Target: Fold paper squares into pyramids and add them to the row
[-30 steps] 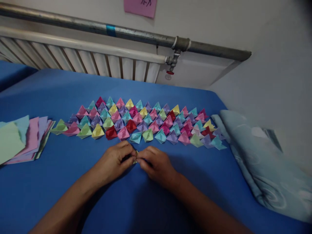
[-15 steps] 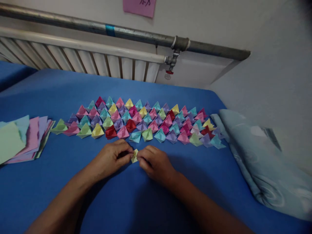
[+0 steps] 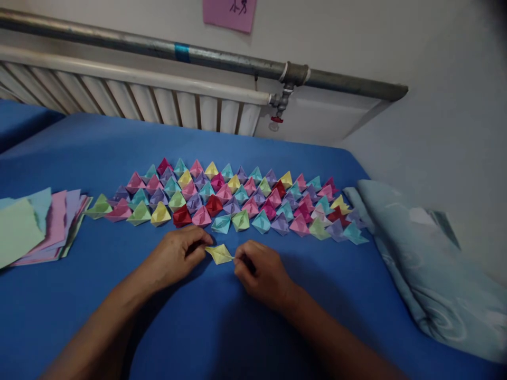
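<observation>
A small yellow paper boat [image 3: 221, 254] is stretched between my two hands, with its pointed ends to the left and right. My left hand [image 3: 181, 250] pinches the left tip between thumb and fingers. Its right tip is in the closed fingers of my right hand [image 3: 259, 270]. Just beyond my hands, several rows of folded paper boats [image 3: 240, 220] in pink, teal, purple, green, yellow and red stand close together on the blue sheet [image 3: 186, 338].
Coloured paper sheets [image 3: 19, 232] lie in a loose stack at the left. A folded light-blue blanket [image 3: 420, 269] lies at the right against the wall. Behind the sheet's far edge are a white radiator [image 3: 166, 103], a metal pipe [image 3: 237, 62] and a red-handled valve [image 3: 277, 120].
My hands have moved apart, the right one to the right. The yellow paper between them has gone from mostly covered and compact to a wider, pointed boat shape.
</observation>
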Demonstrator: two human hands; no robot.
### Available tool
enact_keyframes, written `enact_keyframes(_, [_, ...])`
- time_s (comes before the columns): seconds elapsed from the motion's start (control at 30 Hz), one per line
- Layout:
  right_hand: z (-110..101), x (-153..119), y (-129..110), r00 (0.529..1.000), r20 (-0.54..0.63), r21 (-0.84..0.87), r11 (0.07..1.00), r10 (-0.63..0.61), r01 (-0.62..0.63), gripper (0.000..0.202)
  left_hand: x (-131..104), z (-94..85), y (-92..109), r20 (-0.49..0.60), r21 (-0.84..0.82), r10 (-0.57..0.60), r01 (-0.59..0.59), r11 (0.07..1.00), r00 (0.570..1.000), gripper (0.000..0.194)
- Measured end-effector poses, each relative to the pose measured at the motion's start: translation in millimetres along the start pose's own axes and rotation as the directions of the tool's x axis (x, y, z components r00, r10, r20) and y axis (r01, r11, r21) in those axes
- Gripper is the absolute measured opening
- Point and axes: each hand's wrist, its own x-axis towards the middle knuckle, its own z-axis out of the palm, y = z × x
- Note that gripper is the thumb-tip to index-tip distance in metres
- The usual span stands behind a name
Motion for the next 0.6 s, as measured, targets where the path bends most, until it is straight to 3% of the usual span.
enact_keyframes(0.3, [2,1,-4,1.000,-0.017,0.001,1.000,-0.017,0.017,0.010,-3,17.5,7,-0.038,0.007,-0.088,0.089,0.996,0.995,0.033])
enact_keyframes(0.6, [5,-2,-5,0.999,-0.037,0.001,1.000,-0.021,0.021,0.011,-5,21.7,6,-0.033,0.074,-0.093,0.095,0.993,0.995,0.026])
